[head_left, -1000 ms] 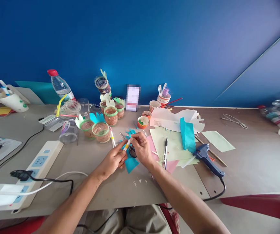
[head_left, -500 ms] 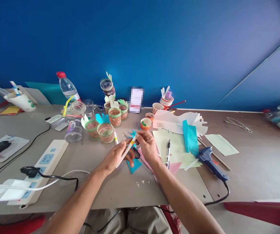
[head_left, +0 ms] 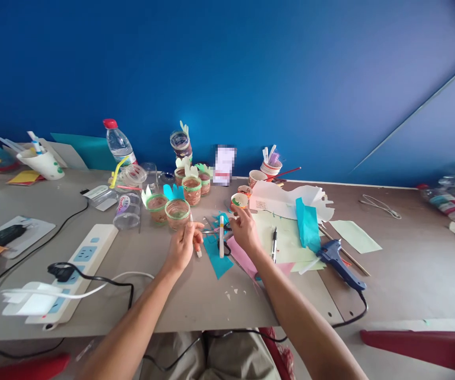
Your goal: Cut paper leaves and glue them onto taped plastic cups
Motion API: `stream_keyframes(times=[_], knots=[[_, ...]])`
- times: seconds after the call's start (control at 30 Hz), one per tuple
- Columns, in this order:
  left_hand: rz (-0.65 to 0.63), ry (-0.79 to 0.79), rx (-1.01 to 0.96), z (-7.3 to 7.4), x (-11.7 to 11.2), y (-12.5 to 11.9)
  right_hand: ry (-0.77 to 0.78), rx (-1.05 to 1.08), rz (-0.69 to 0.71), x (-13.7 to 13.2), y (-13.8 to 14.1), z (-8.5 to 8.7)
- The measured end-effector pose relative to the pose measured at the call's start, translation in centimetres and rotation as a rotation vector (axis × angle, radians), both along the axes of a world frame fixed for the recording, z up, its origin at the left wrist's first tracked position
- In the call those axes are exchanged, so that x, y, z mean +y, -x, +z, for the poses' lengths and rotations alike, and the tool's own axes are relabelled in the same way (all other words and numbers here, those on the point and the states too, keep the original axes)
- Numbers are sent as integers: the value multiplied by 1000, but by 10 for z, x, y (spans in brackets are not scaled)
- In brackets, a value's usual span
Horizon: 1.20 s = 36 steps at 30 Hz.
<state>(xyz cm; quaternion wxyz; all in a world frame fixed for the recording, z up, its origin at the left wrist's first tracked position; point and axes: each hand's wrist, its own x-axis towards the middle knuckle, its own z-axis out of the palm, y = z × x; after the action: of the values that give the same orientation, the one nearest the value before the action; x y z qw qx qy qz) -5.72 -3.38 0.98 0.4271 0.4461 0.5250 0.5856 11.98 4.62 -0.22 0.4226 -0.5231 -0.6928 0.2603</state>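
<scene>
My left hand (head_left: pixel 183 246) is closed around a white marker (head_left: pixel 199 254), mostly hidden by the fingers, beside a jar with a teal paper edge (head_left: pixel 177 214). A second white marker with a yellow band (head_left: pixel 222 240) lies between my hands, across scissors with black handles (head_left: pixel 226 247) and teal paper scraps (head_left: pixel 218 263). My right hand (head_left: pixel 244 228) holds nothing that I can see. Its fingers are partly stretched, reaching the near side of a small orange paper cup (head_left: pixel 239 201); whether they touch it, I cannot tell.
Several string-wrapped jars (head_left: pixel 192 191) stand at the back left, near a water bottle (head_left: pixel 119 142). A power strip (head_left: pixel 87 269) with cables lies left. To the right are a black pen (head_left: pixel 274 244), pale green paper (head_left: pixel 290 227), pink paper (head_left: pixel 243 256) and a blue glue gun (head_left: pixel 341 264).
The yellow-banded marker, held by both hands before, now lies on the table. My left hand has closed on the other marker. My right hand has moved towards the small cup.
</scene>
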Motion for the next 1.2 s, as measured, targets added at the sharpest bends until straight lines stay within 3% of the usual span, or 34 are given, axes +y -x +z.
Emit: stream_keyframes(times=[0.2, 0.33, 0.43, 0.57, 0.8, 0.93, 1.03, 1.2], knots=[[57, -66, 74, 7, -2, 4, -6, -219, 153, -23, 15, 31], [100, -99, 70, 11, -4, 6, -100, -558, 286, -40, 43, 46], [156, -120, 82, 10, -4, 7, -150, -796, 369, -45, 66, 45], [232, -134, 119, 8, -3, 8, -152, -934, 366, -43, 85, 35], [209, -163, 226, 4, -2, 6, -78, -968, 251, -40, 74, 35], [186, -166, 265, -2, 0, 5, -6, -845, 216, -41, 58, 44], [111, -51, 196, -3, 2, 4, 139, -509, 190, -47, 45, 48], [18, 48, -71, 4, 2, -1, 264, 5, 467, -68, 29, 47]])
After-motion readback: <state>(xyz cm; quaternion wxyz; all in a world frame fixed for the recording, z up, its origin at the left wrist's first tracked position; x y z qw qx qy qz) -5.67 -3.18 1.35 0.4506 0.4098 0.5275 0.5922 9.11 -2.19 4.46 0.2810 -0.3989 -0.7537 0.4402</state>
